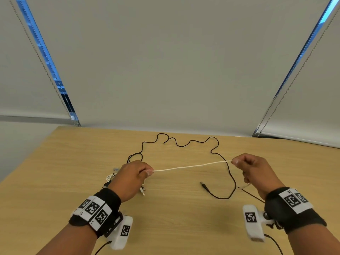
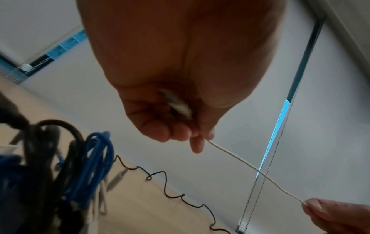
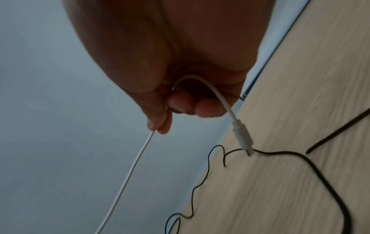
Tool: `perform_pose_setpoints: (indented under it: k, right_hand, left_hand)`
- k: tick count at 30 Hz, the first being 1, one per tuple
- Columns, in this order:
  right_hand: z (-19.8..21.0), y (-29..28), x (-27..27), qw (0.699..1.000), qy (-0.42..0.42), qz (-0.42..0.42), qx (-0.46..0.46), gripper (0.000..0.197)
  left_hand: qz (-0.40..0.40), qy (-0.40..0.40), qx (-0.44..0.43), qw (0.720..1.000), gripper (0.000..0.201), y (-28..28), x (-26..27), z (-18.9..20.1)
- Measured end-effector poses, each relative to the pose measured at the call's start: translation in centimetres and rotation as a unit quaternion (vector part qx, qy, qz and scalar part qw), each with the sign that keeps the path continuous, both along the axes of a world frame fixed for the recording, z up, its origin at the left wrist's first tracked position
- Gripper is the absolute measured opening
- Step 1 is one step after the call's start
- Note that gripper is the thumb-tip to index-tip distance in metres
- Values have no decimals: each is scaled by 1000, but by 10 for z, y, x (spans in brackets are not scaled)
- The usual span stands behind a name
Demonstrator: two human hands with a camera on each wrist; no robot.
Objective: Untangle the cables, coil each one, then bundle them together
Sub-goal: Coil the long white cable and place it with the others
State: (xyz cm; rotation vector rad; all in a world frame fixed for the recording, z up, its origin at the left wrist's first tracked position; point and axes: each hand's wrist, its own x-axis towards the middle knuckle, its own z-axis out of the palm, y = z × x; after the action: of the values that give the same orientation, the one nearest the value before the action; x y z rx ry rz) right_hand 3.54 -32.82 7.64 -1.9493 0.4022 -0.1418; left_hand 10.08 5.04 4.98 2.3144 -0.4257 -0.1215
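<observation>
A thin white cable (image 1: 191, 165) runs taut in the air between my two hands above the wooden table (image 1: 174, 218). My left hand (image 1: 147, 171) pinches it at the left; my right hand (image 1: 234, 161) pinches the other end. In the right wrist view the white cable (image 3: 128, 175) loops through my right hand (image 3: 158, 126), and its white plug (image 3: 243, 139) hangs below the fingers. The left wrist view has my left hand (image 2: 202, 139) pinching the white cable (image 2: 250, 167). A long black cable (image 1: 184, 144) snakes loosely over the table behind my hands, its plug (image 1: 204, 185) lying free.
A tangle of blue cable (image 2: 94, 166) and thick black cable (image 2: 50, 134) lies under and left of my left hand, with a white coil (image 1: 110, 177) peeking out beside the wrist. Roller blinds (image 1: 174, 61) hang behind the table's far edge.
</observation>
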Motion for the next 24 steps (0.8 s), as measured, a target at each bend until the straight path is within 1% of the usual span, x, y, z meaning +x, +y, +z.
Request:
perform_pose_setpoints:
  k: [1, 3, 5, 7, 8, 10, 12, 13, 14, 15, 16, 17, 18, 19, 20, 21, 23, 24]
  right_hand:
    - [1, -2, 0, 1000, -7, -16, -16, 18]
    - [2, 2, 0, 994, -3, -25, -105, 15]
    - [5, 19, -2, 982, -5, 4, -188, 9]
    - [5, 45, -4, 973, -37, 71, -217, 22]
    - [5, 60, -5, 965, -58, 108, -232, 32]
    - [2, 90, -8, 943, -106, 157, -274, 54]
    - [0, 112, -12, 928, -143, 175, -296, 67]
    - [-1, 118, -12, 925, -166, 172, -296, 68]
    - [0, 121, -13, 927, -182, 158, -286, 61]
    - [0, 122, -13, 932, -194, 134, -276, 46]
    - [3, 120, -13, 936, -186, 113, -276, 25]
    - [4, 115, -12, 942, -159, 113, -273, 6]
    - [4, 111, -11, 944, -128, 122, -279, 10]
    - [2, 107, -12, 948, -118, 124, -269, 13]
    - [3, 105, -13, 951, -121, 120, -260, 9]
    - [3, 105, -15, 951, -140, 122, -248, 8]
    - [1, 110, -19, 940, -168, 155, -255, 34]
    - [-2, 114, -19, 936, -173, 171, -256, 40]
  left_hand:
    - [5, 13, -2, 1000, 19, 2, 0, -1]
    - [12, 52, -33, 998, 21, 2, -3, -2]
    - [9, 114, -108, 988, 25, -4, -11, 0]
    - [-15, 176, -199, 964, 28, -16, -21, 7]
    - [-34, 192, -224, 955, 28, -23, -25, 10]
    - [-69, 197, -234, 950, 27, -37, -31, 16]
    - [-84, 195, -239, 948, 25, -48, -33, 21]
    - [-84, 192, -238, 948, 26, -51, -33, 23]
    - [-78, 188, -234, 951, 26, -52, -33, 24]
    - [-66, 180, -232, 954, 27, -52, -31, 24]
    - [-45, 173, -237, 955, 28, -51, -29, 23]
    - [-17, 171, -251, 953, 29, -48, -27, 22]
    - [10, 172, -270, 947, 29, -45, -25, 20]
    - [28, 172, -281, 944, 29, -42, -25, 19]
    - [31, 169, -281, 944, 29, -40, -25, 18]
    - [20, 163, -270, 949, 28, -40, -27, 18]
    - [-28, 153, -249, 956, 25, -44, -34, 17]
    - [-54, 156, -258, 952, 23, -48, -38, 18]
